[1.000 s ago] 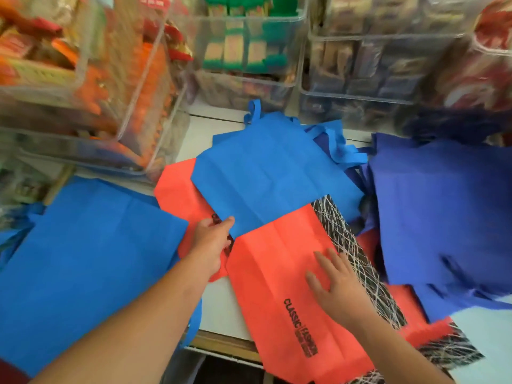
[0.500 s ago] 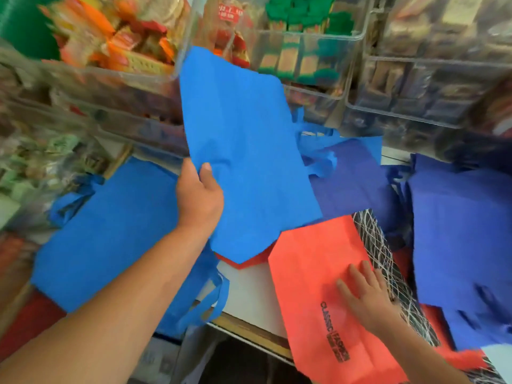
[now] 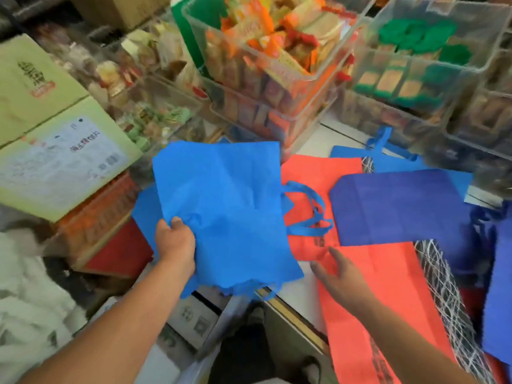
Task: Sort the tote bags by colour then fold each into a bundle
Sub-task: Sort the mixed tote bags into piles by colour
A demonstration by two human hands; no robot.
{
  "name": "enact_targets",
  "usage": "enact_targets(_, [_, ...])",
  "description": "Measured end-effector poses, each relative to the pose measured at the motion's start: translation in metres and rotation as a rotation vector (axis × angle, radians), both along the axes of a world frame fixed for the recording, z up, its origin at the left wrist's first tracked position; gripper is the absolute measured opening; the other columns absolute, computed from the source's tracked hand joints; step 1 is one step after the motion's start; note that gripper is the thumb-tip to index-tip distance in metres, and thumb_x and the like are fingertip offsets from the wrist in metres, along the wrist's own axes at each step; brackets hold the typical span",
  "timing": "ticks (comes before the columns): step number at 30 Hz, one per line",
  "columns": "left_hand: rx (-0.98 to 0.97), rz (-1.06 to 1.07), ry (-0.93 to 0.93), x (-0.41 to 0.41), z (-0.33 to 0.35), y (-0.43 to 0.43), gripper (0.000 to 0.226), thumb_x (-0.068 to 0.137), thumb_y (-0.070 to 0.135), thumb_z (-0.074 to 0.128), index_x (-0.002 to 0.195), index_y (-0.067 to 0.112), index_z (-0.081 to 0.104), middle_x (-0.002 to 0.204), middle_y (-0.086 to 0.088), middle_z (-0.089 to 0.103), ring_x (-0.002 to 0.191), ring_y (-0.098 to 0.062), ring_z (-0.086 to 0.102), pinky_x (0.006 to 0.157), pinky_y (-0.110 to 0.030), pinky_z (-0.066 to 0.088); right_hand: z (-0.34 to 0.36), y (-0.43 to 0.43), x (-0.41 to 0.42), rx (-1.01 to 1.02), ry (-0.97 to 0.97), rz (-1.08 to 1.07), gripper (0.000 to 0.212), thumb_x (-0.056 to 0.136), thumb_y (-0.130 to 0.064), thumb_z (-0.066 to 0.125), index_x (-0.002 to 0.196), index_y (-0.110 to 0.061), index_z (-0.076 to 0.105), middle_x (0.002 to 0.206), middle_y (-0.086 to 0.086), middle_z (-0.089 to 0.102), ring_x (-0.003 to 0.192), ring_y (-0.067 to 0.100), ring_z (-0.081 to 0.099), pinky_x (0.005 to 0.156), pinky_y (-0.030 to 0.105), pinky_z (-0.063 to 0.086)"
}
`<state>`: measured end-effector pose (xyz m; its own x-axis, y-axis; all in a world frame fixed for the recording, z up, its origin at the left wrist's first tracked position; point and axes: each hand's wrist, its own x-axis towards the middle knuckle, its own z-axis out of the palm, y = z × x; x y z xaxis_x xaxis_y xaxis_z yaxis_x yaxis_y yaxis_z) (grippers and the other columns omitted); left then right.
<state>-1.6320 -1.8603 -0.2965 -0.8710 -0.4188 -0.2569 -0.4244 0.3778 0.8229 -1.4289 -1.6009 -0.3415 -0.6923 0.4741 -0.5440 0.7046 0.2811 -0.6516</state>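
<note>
We've got the left hand point(image 3: 175, 242) with its grip clamped on the near corner of a bright blue non-woven tote bag point(image 3: 224, 200), creased and spread flat over the left end of the white tabletop point(image 3: 296, 297), its looped handles point(image 3: 309, 231) draped onto an orange-red fabric tote bag point(image 3: 321, 170). Our right hand point(image 3: 339, 275) shows a wide, empty grip, fingers straight, at the edge of a long orange-red tote bag with black print point(image 3: 388, 289). A dark navy rectangular tote bag point(image 3: 399, 209) lies flat just beyond.
</note>
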Motion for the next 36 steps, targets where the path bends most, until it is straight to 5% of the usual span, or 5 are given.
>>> enact_targets(8, [-0.164,0.072,-0.129,-0.061,-0.062,-0.066,0.033,0.097,0.019,0.059,0.122,-0.002,0.056,0.128,-0.026,0.061,0.116,-0.046,0.060,0.099,-0.051,0.049,-0.006,-0.071,-0.113,-0.033,-0.025,0.259,0.064,0.099,-0.043,0.062,0.153,-0.014,0.044,0.156,0.004,0.047,0.144,0.017,0.043,0.112,0.021,0.028])
enact_targets(16, [-0.808,-0.614,0.149,-0.027,-0.044,-0.010,0.092,0.085,0.031,0.073,0.160,0.007,0.025,0.170,-0.019,0.002,0.156,-0.040,0.008,0.124,-0.056,-0.003,0.001,-0.017,-0.065,0.226,-0.053,0.131,0.056,0.096,-0.032,0.067,0.147,-0.015,0.052,0.145,0.008,0.057,0.130,0.026,0.054,0.105,0.030,0.038])
enact_targets(25, [-0.843,-1.385,-0.375,0.037,-0.117,0.073,0.080,0.095,0.078,0.025,0.160,0.045,-0.006,0.169,0.001,-0.025,0.155,-0.034,-0.021,0.120,-0.069,-0.006,-0.012,0.007,-0.025,0.171,0.020,0.160,0.054,0.098,-0.040,0.062,0.145,-0.015,0.055,0.143,0.004,0.059,0.132,0.021,0.054,0.109,0.028,0.039])
enact_targets(30, [-0.885,-1.060,-0.306,0.021,-0.112,0.093,0.067,0.104,0.058,0.030,0.159,0.021,0.030,0.170,-0.018,0.011,0.155,-0.043,0.009,0.121,-0.067,0.011,-0.011,0.055,0.043,0.278,0.006,0.087,0.054,0.097,-0.044,0.059,0.139,-0.010,0.060,0.140,0.008,0.061,0.132,0.024,0.056,0.107,0.028,0.038])
enact_targets(36, [-0.177,-1.149,0.028,0.089,-0.099,0.239,0.044,0.089,0.022,0.067,0.127,-0.001,0.064,0.128,-0.021,0.065,0.120,-0.036,0.061,0.106,-0.043,0.047,-0.026,0.095,0.142,0.393,-0.057,-0.169,0.068,0.091,-0.056,0.047,0.128,-0.003,0.067,0.126,0.019,0.066,0.120,0.040,0.061,0.100,0.052,0.051])
